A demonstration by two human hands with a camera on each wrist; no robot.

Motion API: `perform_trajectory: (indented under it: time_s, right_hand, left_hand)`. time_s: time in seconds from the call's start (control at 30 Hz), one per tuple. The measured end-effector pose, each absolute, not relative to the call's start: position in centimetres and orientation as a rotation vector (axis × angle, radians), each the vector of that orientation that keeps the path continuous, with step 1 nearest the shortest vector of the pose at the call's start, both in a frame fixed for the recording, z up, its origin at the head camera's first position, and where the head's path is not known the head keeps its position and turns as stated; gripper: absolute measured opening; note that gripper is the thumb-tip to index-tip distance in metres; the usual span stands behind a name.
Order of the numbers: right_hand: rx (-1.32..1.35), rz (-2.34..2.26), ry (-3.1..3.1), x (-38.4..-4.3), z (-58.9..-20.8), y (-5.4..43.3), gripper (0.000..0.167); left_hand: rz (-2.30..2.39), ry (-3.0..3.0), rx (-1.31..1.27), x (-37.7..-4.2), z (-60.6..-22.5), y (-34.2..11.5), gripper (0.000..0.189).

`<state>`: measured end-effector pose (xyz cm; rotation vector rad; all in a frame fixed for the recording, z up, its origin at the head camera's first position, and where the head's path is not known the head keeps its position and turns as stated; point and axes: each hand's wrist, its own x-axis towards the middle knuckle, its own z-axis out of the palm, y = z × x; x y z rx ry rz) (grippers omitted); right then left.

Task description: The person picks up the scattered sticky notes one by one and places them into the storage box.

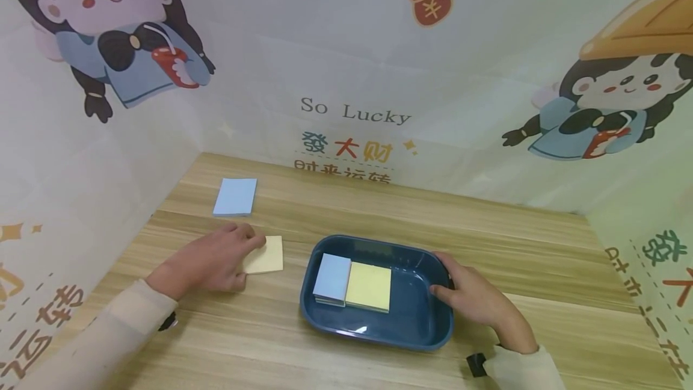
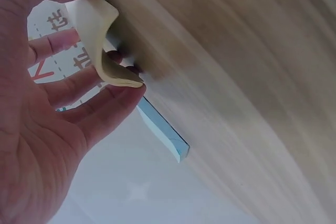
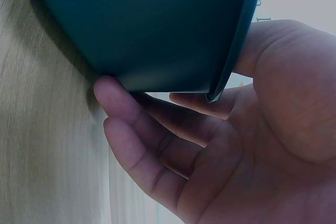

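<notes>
My left hand (image 1: 219,257) grips a pale yellow sticky note pad (image 1: 269,256) over the wooden table, left of the tray. In the left wrist view the pad (image 2: 97,35) bends between thumb and fingers. With the thumb over its right rim and the fingers outside, my right hand (image 1: 476,294) holds a dark blue tray (image 1: 417,339). Two stacks lie inside the tray's left half: blue sticky notes (image 1: 332,275) and, beside them, yellow sticky notes (image 1: 369,286). The right wrist view shows fingertips low against the tray's outer wall (image 3: 142,35).
Another blue sticky note pad (image 1: 235,196) lies on the wooden table (image 1: 260,342) beyond my left hand, near the back left corner. A printed white cloth (image 1: 346,65) with cartoon figures and lettering stands behind the table and along its sides.
</notes>
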<state>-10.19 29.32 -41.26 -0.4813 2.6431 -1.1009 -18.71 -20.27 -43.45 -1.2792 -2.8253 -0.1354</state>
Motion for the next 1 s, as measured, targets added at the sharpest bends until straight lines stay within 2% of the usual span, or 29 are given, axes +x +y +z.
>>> perform_trajectory:
  time_s: [0.47, 1.0]
  right_hand:
    - [-0.48, -1.102, 2.64, -10.2, -41.4, 29.5, 0.063]
    - [-0.496, -1.081, 2.663, -10.3, -41.4, 29.4, 0.063]
  left_hand:
    - [-0.292, -2.915, -1.172, -18.9, -43.0, -20.7, 0.053]
    - [-0.318, -2.746, -1.29, -19.1, -40.0, -18.8, 0.051]
